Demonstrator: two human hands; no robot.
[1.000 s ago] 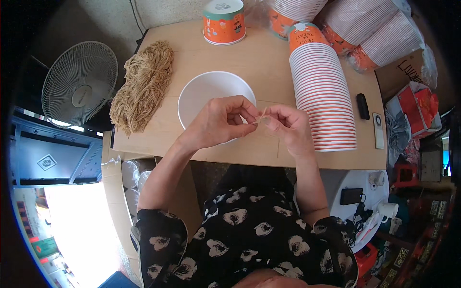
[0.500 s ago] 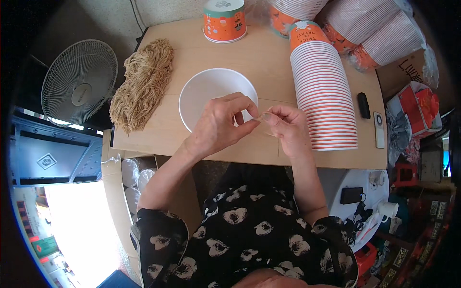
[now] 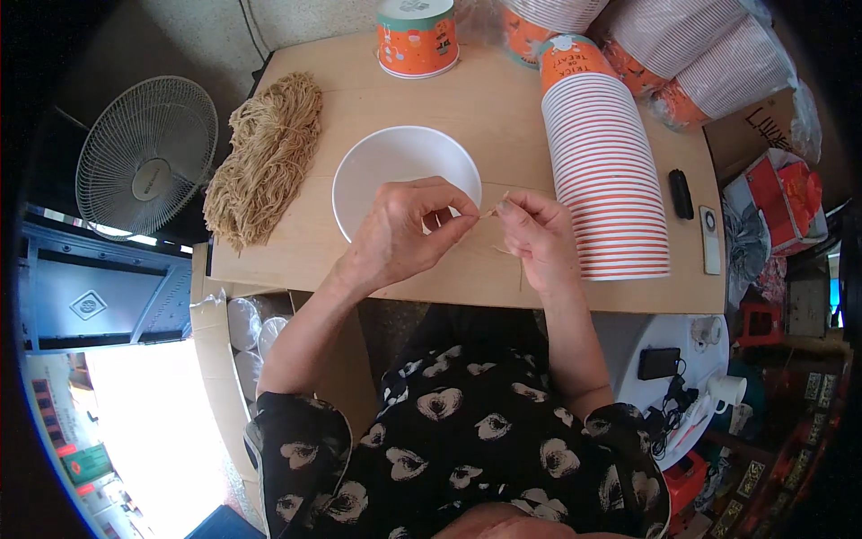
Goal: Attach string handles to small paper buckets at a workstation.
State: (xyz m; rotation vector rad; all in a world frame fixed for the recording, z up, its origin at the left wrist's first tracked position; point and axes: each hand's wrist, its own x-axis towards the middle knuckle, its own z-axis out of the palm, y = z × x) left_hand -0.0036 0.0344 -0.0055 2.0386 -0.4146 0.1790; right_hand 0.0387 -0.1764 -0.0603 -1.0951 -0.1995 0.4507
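Observation:
My left hand [image 3: 400, 232] is closed in a pinch over the near right rim of a white paper tub [image 3: 373, 166]. Just to its right, my right hand [image 3: 544, 241] is closed too. Between the fingertips of both runs a thin piece of tan string [image 3: 488, 214], and a loose end shows under my right fingers. At the table's left side lies a thick bundle of the tan string [image 3: 269, 157]. Right of my hands a long stack of nested paper tubs [image 3: 606, 180] lies on its side, white rims with orange stripes.
An upside-down orange and green tub [image 3: 417, 49] stands at the table's [image 3: 359, 85] back edge. Plastic-wrapped tub stacks [image 3: 718, 67] fill the back right corner. A black object [image 3: 681, 195] and a white remote [image 3: 709, 241] lie at the right edge. Left of the table is a fan [image 3: 151, 157].
My left fingertips have closed into a tighter pinch on the string and shifted slightly left. My right hand stays nearly in place, its fingers curled a little more.

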